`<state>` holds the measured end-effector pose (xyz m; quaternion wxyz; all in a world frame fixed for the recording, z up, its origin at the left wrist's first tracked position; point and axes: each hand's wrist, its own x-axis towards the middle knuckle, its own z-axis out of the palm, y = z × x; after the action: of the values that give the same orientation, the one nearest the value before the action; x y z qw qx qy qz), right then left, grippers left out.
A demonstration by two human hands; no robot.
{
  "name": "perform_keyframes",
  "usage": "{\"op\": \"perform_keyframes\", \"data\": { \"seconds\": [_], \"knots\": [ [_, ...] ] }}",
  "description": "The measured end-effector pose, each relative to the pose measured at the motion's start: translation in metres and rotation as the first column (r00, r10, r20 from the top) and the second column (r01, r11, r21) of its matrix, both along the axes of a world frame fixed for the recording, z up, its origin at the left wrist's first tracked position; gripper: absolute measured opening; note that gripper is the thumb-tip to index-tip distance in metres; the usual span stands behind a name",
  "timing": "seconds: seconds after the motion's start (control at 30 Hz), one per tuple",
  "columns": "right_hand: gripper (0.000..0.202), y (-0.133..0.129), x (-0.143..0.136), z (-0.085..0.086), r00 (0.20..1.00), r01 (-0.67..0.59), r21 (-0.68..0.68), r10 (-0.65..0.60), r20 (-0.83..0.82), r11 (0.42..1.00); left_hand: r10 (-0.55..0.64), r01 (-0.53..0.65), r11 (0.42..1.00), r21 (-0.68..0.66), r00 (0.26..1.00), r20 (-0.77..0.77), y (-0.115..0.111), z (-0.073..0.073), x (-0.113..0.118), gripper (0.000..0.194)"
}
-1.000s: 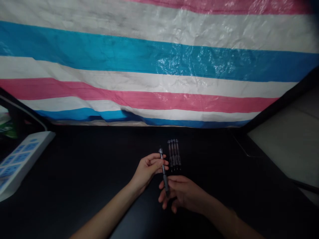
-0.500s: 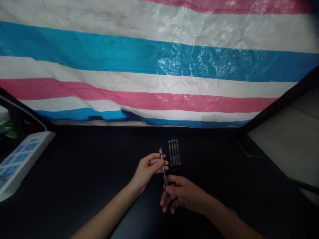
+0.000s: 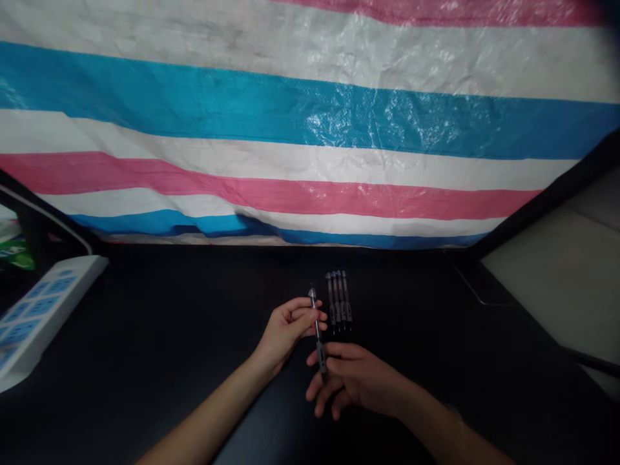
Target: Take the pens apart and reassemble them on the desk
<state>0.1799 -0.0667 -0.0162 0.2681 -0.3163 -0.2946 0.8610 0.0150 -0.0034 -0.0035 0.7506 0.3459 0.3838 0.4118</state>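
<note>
A clear-barrelled pen with a dark grip is held by my left hand, pinched between thumb and fingers at its upper barrel. The pen tilts slightly, its lower end toward me. My right hand is at that lower end, with its fingers spread around the grip and the index finger passing behind it. The right thumb is close beside the grip; whether it touches cannot be made out. Several similar pens lie side by side on the black table, just right of my left fingertips.
On the left stands a white power strip with blue sockets. A striped plastic sheet hangs behind the black table. At the right rear lies a dark flat object with a thin light edge. Green packaging shows at far left.
My right fingers have loosened and spread from their pinch on the pen's grip, which is now more visible. My left hand and the row of pens have stayed in place.
</note>
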Motion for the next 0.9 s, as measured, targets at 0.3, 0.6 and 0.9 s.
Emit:
{"op": "perform_keyframes", "data": {
  "seconds": [0.3,0.6,0.9],
  "knots": [
    [0.039,0.0006,-0.0006,0.0011,1.000,-0.007,-0.011,0.008,0.029,1.000,0.007,-0.007,1.000,0.005,1.000,0.000,-0.0001,-0.0003,-0.0003,0.033],
    [0.038,0.0002,-0.0007,0.0008,0.999,-0.020,0.006,0.020,0.035,1.000,0.013,-0.013,1.000,0.008,1.000,-0.009,-0.0002,-0.0012,-0.0002,0.032],
    [0.027,-0.0011,0.0001,0.0020,0.990,-0.110,0.045,0.105,0.094,0.993,0.038,-0.038,0.999,0.009,0.999,0.004,0.0001,0.0004,-0.0003,0.031]
  ]
}}
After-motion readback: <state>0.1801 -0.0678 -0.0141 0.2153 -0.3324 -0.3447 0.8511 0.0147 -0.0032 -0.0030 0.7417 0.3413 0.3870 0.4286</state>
